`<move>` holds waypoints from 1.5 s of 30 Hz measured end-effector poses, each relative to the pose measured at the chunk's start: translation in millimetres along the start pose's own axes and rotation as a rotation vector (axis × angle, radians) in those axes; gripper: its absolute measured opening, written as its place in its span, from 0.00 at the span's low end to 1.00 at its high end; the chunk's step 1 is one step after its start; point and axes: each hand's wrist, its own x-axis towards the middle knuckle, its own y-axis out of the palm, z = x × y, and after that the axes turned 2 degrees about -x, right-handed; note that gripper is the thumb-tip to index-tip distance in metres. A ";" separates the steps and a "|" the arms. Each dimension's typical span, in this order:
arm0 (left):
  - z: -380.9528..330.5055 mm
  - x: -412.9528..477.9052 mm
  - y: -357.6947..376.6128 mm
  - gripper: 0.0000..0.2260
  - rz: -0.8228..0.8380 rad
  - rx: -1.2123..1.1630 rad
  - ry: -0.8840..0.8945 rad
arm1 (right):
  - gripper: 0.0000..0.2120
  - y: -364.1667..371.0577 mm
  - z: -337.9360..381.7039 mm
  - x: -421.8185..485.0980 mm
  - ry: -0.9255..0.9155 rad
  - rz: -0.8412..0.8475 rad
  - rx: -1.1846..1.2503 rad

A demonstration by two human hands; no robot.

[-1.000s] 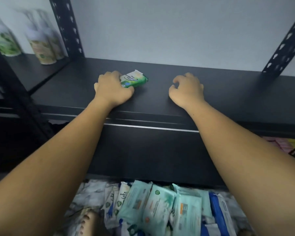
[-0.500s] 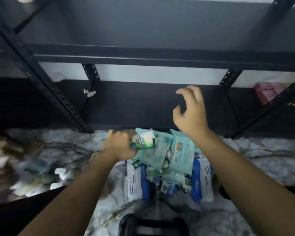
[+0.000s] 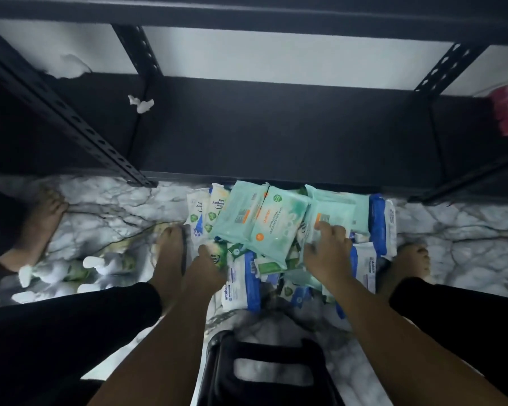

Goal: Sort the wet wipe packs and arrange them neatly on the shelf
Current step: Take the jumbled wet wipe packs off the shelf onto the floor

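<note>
Head view: in the pile of wet wipe packs [image 3: 261,218] on the floor before the shelf [image 3: 276,136], the left hand [image 3: 206,269] curls its fingers round a small green pack [image 3: 219,254] at the pile's near edge, while the right hand [image 3: 326,256] sets bent fingers [image 3: 332,231] on the near end of a mint pack [image 3: 333,210], grip unclear, its long axis running shelfward.

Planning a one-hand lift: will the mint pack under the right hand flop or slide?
Probably floppy: the mint pack looks like a soft film pouch, so it may sag from the near edge the right hand grips. Possibly slippery: its film shows a sheen, and it lies on other packs. Unlikely to roll, as it is flat.
</note>
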 end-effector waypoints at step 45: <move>-74.2 29.8 -40.4 0.22 0.560 -1.068 0.041 | 0.20 -65.9 -24.2 24.9 0.368 0.301 0.940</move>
